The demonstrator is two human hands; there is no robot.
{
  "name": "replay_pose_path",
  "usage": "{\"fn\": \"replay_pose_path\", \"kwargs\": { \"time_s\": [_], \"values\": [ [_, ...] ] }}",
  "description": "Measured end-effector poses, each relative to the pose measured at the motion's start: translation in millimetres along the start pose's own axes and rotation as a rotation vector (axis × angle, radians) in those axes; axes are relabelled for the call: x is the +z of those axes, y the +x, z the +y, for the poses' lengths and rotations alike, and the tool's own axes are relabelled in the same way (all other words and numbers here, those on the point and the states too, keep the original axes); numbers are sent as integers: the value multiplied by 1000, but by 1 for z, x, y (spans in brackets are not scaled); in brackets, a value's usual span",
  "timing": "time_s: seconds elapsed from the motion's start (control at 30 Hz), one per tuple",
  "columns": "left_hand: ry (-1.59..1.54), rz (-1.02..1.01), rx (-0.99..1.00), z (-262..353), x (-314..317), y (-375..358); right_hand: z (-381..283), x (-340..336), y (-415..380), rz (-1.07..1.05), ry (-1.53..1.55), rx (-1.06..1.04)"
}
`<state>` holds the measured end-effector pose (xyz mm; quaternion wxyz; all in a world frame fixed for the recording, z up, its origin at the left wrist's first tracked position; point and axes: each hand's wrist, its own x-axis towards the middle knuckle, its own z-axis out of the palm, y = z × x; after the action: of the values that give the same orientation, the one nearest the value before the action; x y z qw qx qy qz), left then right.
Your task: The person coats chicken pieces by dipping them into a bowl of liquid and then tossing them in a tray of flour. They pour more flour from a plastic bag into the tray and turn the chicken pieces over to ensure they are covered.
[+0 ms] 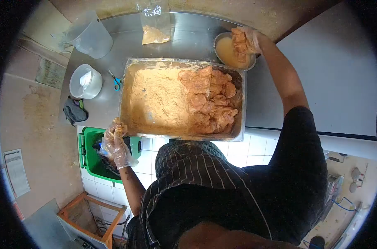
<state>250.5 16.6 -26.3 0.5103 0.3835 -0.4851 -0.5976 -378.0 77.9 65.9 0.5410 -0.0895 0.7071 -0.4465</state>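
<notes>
My right hand [254,39], in a clear plastic glove, holds a piece of coated meat [240,45] over a round bowl [224,46] of cloudy, light-brown liquid. In front of me a large metal tray [182,137] holds pale orange flour [157,95] on its left and centre, with several coated meat pieces [209,97] heaped on its right. Beside the tray's lower left corner is my left hand [116,143], also gloved; its fingers are bent together and crusted with flour. Whether anything lies inside them is too small to tell.
A clear bag of powder [155,34] lies behind the tray. To the left are a clear jug [95,39], a white tub [85,81], blue scissors [117,84] and a dark cloth item [75,111]. A green bin [88,151] stands below my left hand.
</notes>
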Motion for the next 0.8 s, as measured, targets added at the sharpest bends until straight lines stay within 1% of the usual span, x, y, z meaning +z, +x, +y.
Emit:
{"fn": "replay_pose_path", "kwargs": {
  "time_s": [0.03, 0.07, 0.13, 0.17, 0.23, 0.27, 0.33, 0.43, 0.53, 0.57, 0.63, 0.67, 0.73, 0.8],
  "values": [
    [-1, -1, 0, 1, 0, -1, -3, -9, -3, -58, 15, -30],
    [-8, 11, 10, 4, 3, -2, -9, -15, -8, -57, 13, -34],
    [-17, 26, 21, 5, 3, -2, -20, -22, -14, -231, -30, -27],
    [-31, 28, 0, 4, 1, -2, -20, -16, -16, -231, -36, -29],
    [-40, 26, -32, 3, -1, -8, -5, -2, -22, -34, -14, -64],
    [-67, 12, -36, 5, 2, -8, -6, -2, -23, -38, -16, -67],
    [-86, 6, -34, 7, 1, -7, -8, -4, -20, 22, -41, -39],
    [-86, -14, -33, 5, 1, -9, -5, -5, -32, 7, -61, -56],
    [-59, -4, 24, 6, 0, -7, 4, -9, -22, 12, -57, -86],
    [-54, -30, 48, 5, -2, -8, 4, -15, -16, 9, -54, -86],
    [-50, -61, 67, 2, -6, -10, 6, -34, -7, -108, 33, -102],
    [-26, -49, 46, 0, -9, -9, 6, -30, -18, -104, 36, -102],
    [-6, -42, 24, -3, -7, -9, 0, -2, -67, -55, 43, -111],
    [-67, 28, -16, -1, 1, -10, 6, 21, -100, -79, 56, -121]
  ]
}}
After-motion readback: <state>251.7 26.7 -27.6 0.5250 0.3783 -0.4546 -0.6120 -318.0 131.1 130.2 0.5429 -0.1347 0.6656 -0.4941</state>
